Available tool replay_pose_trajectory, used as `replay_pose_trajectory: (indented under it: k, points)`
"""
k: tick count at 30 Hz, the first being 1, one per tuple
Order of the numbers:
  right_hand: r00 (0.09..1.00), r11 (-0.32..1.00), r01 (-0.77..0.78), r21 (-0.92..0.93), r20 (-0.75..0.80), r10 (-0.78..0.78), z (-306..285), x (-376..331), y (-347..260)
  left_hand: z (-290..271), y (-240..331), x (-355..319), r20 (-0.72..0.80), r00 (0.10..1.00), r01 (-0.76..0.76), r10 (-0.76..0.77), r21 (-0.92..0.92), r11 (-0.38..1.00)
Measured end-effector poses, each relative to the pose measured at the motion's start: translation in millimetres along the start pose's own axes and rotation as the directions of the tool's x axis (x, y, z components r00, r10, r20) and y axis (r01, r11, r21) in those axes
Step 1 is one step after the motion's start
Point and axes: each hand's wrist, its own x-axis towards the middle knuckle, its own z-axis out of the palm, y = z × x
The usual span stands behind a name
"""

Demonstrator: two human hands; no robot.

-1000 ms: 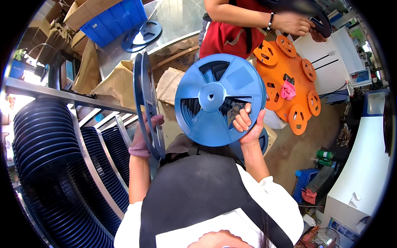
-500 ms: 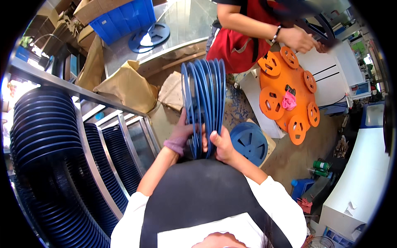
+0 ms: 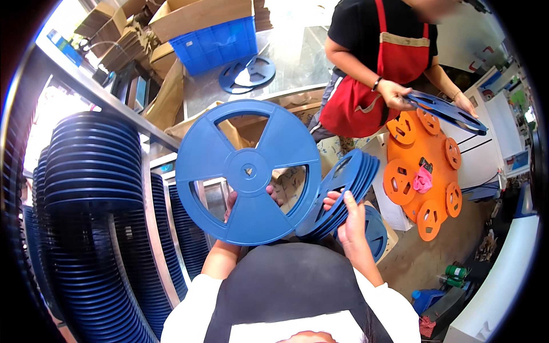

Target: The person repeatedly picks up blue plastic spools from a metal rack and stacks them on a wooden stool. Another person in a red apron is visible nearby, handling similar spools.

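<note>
A large blue plastic reel (image 3: 250, 220), with three wide openings around a small hub, faces me in front of my chest. My left hand (image 3: 274, 195) is behind it, closed on it, with fingertips and thumb showing through two openings. Whether more reels lie behind that one is hidden. To its right, my right hand (image 3: 353, 224) grips a fanned stack of several blue reels (image 3: 369, 180), thumb over the near edge and fingers reaching into an opening. The stack tilts to the right and its left edge meets the large reel.
Dark blue discs (image 3: 94, 166) fill a metal rack on my left. Ahead, a metal table (image 3: 200, 94) bears a blue crate (image 3: 220, 46) and a reel (image 3: 247, 74). A co-worker in a red apron (image 3: 357, 108) holds blue reels (image 3: 449, 111) beside an orange table (image 3: 414, 154). Another reel (image 3: 374, 231) lies low right.
The bunched reels, held edge-on between both hands, are now parted: one faces me on the left, the others tilt right. The co-worker's reels are lower. My view has shifted.
</note>
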Motion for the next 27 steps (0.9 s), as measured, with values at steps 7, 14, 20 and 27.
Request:
replay_pose_trajectory:
  k: [7, 14, 20, 27]
  points:
    - [0.998, 0.998, 0.054, -0.008, 0.019, -0.054, -29.0, -2.3, -6.1, -2.7, -2.4, 10.9, 0.006, 1.0, 0.014, -0.013, -0.105, 0.994]
    - [0.994, 0.977, 0.099, 0.188, 0.017, -0.104, -78.5, -3.2, -18.8, -7.2, -2.1, 11.0, 0.049, 0.997, 0.063, -0.056, -0.168, 0.984]
    - [0.985, 0.911, 0.148, 0.385, 0.025, -0.17, -109.6, -2.3, -8.0, 6.5, 3.5, 2.8, -0.056, 0.997, 0.053, -0.061, -0.13, 0.99]
    - [0.978, 0.824, 0.064, 0.563, 0.13, -0.165, -127.7, 12.6, 4.9, 17.1, 29.1, -27.2, -0.393, 0.914, 0.015, 0.104, 0.289, 0.957]
